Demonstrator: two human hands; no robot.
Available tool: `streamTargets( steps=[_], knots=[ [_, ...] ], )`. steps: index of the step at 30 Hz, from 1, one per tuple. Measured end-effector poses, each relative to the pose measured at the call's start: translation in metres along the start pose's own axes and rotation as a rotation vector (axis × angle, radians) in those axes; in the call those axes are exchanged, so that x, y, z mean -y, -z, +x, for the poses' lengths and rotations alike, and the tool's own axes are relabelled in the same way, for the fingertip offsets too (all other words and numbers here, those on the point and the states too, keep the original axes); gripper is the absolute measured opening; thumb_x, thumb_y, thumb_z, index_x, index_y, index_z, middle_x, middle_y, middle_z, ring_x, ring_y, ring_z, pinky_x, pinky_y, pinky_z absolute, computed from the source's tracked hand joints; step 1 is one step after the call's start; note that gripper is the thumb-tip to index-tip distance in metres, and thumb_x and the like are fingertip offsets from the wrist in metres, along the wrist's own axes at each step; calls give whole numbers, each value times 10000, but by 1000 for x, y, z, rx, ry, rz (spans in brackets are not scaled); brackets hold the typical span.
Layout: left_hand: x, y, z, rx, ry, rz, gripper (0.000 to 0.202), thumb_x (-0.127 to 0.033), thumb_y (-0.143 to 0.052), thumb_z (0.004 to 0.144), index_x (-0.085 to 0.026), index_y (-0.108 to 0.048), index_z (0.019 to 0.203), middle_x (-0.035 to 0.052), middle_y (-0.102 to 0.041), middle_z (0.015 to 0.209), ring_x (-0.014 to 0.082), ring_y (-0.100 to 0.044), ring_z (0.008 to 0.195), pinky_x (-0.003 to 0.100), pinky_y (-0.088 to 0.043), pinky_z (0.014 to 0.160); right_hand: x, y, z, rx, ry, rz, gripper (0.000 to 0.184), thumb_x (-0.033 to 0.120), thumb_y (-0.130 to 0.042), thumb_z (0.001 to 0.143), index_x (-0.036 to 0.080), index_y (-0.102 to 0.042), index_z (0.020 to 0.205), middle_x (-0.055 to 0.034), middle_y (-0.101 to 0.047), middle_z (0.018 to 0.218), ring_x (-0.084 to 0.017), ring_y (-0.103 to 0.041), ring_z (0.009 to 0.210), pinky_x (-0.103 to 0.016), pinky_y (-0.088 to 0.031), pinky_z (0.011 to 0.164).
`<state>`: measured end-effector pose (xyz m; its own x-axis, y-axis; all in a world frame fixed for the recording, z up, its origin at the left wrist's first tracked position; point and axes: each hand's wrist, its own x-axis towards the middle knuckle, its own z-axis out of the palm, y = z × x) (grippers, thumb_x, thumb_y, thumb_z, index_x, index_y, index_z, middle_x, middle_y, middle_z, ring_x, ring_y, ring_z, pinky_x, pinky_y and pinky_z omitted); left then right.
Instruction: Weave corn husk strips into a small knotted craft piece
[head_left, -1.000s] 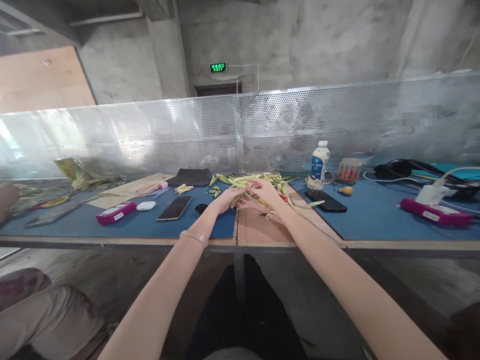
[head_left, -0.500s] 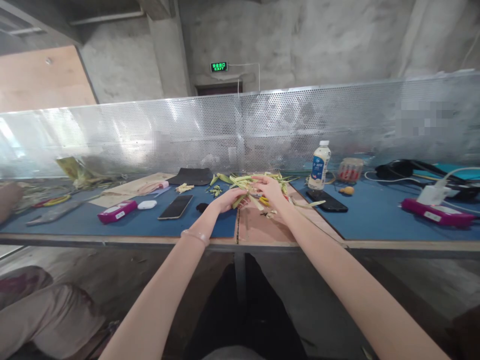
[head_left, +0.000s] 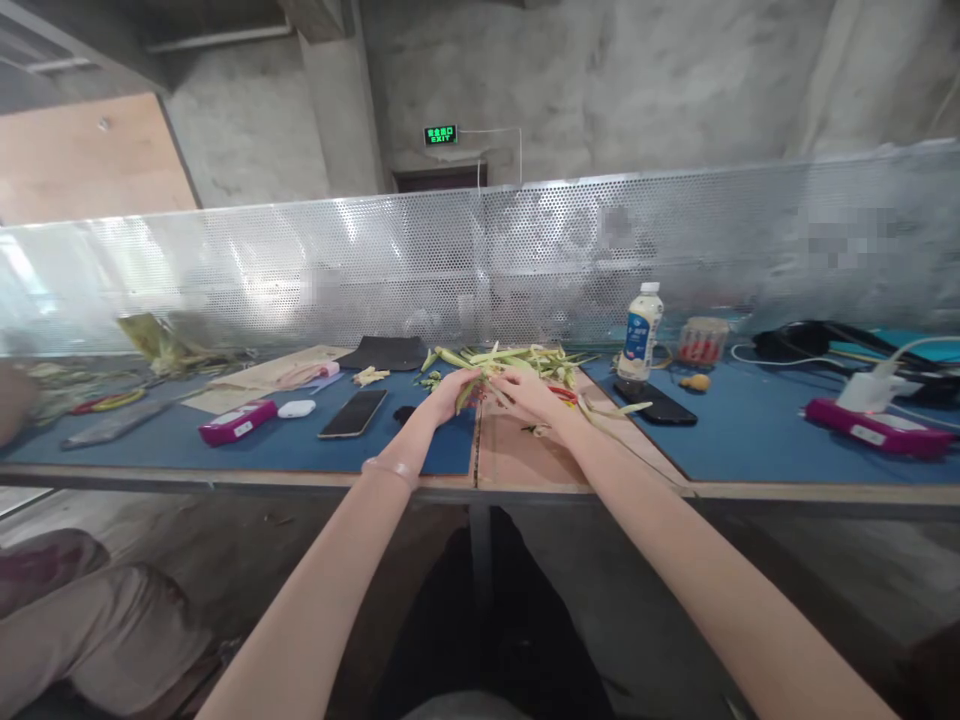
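Observation:
Both hands meet over the bare wooden strip at the middle of the table. My left hand is closed round pale green plant stalks; its fingertips are partly hidden. My right hand comes in close from the other side, its fingers bent and pinching a pale strip of the same plant material. Behind the hands lies a loose pile of green and whitish stalks and leaves. A red looped handle, perhaps of scissors, shows just right of my right hand.
A bottle, a black phone and a jar stand or lie to the right. On the left are another phone, a purple box and a white case. A perforated metal screen runs along the back.
My right hand has moved lower and nearer to my left hand, and my left hand has shifted slightly up. A yellow handle seen before is covered now, while a red one shows.

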<state>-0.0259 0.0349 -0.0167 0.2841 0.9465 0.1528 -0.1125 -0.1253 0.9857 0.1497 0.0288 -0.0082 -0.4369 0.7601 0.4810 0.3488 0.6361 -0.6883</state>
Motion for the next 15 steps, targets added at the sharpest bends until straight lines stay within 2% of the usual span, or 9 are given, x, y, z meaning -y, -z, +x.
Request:
streamTargets(
  steps=[5, 15],
  knots=[
    [1, 3, 2, -11, 20, -11, 271, -315, -476, 852, -127, -528, 1040, 60, -576, 968, 143, -578, 781, 315, -499, 665, 3, -1, -5, 145, 15, -17, 242, 339, -448, 889, 132, -572, 906, -17, -598, 818, -98, -569, 650, -263, -490, 603],
    [-1, 6, 0, 66, 71, -50, 261, -317, -477, 851, -123, -536, 1016, 54, -582, 935, 131, -576, 746, 297, -498, 641, 10, 0, -8, 228, 51, 45, 246, 337, -448, 890, 125, -572, 886, -8, -596, 782, -91, -566, 625, -258, -490, 592]
  ],
)
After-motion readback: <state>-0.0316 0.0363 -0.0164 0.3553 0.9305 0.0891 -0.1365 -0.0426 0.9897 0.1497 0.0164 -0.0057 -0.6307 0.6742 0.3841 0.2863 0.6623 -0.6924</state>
